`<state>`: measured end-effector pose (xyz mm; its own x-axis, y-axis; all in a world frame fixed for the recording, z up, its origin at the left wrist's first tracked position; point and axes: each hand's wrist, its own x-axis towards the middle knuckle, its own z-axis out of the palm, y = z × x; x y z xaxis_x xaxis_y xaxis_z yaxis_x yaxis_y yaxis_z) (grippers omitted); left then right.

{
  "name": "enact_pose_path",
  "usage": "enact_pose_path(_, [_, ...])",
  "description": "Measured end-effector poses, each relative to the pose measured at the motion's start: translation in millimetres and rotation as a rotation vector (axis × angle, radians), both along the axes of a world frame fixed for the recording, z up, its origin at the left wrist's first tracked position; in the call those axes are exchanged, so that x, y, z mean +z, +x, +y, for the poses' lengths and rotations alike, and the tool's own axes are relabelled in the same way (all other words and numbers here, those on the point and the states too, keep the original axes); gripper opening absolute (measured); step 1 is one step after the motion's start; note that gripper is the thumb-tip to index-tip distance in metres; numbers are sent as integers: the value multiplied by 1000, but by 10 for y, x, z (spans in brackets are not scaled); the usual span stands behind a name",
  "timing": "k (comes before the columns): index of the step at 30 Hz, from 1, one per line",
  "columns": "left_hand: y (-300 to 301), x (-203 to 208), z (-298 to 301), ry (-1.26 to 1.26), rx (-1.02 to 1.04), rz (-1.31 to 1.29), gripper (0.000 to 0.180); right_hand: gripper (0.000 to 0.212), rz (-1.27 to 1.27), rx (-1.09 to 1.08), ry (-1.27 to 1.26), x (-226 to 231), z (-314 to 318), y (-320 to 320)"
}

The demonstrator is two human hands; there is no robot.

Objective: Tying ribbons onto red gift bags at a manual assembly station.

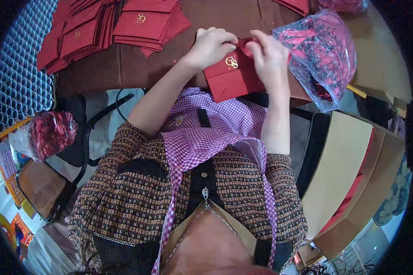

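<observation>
A small red paper bag [234,81] with a gold emblem lies at the table's near edge, its lower end jutting over my lap. My left hand [212,48] is closed at its upper left edge, thumb and fingers pinched together. At the upper right edge, my right hand [270,57] is also closed, with thumb and forefinger on the bag's top. A bit of red material shows between the two hands; what it is I cannot make out. The fingertips partly hide the top edge.
Stacks of flat red bags [85,34] and more red bags [144,23] lie left on the brown table [128,68]. A clear plastic bag [323,55] of red pieces sits right. An open cardboard box [342,160] stands at lower right, a wrapped red bundle [53,135] at left.
</observation>
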<state>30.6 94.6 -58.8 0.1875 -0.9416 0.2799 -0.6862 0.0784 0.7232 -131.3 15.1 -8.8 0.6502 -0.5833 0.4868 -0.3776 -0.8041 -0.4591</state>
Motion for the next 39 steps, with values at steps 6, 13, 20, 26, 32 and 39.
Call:
enact_pose_path(6, [-160, 267, 164, -189, -14, -443, 11, 14, 145, 306, 104, 173, -343, -123])
enact_pose_path(13, [-263, 279, 232, -422, -8, -624, 24, 19, 452, 489, 607, 332, -466, -112])
enact_pose_path(20, [-268, 206, 253, -484, -35, -586, 25, 18, 404, 642, 787, 245, -557, -131])
enact_pose_path(26, [-222, 180, 184, -471, -59, -508, 18, 21, 338, 568, 766, 138, -493, -91])
enact_pose_path(32, [-177, 202, 194, -149, -177, -290, 9, 19, -139, -20, 913, -97, -654, -9])
enact_pose_path(39, [-97, 121, 165, -2, 16, -259, 12, 23, 24, 288, 256, -24, -349, -28])
